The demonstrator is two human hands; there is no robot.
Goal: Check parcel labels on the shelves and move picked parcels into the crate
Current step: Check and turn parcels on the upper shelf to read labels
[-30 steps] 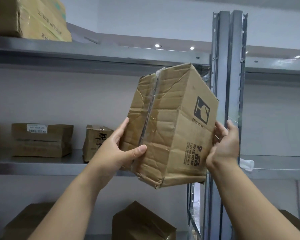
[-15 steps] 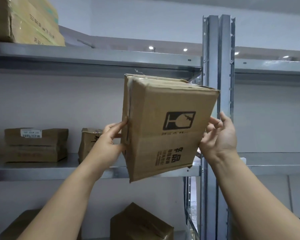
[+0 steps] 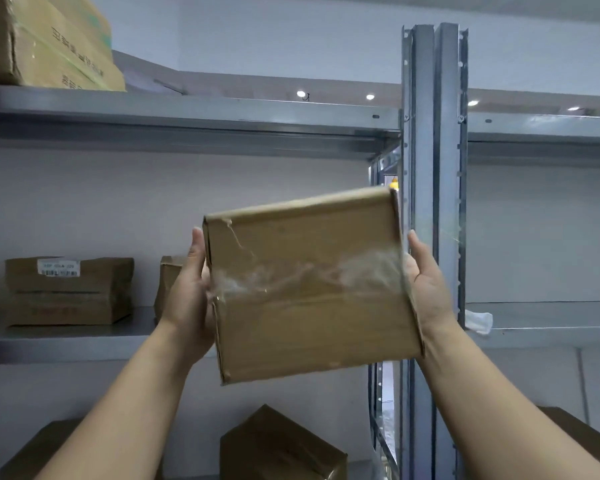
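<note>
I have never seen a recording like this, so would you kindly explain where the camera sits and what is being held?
There is no machine here: a person works with bare hands. The single picture comes from a wide-angle camera worn on the head, looking forward at metal shelving. The left hand and the right hand hold a cardboard parcel between them, tilted, in front of the grey upright post. Crinkled clear tape crosses the face turned to the camera; no label shows on it. On the middle shelf sit a flat parcel with a white label and a smaller parcel partly hidden by the left hand. A larger box stands on the top shelf, and more parcels lie below.
</note>
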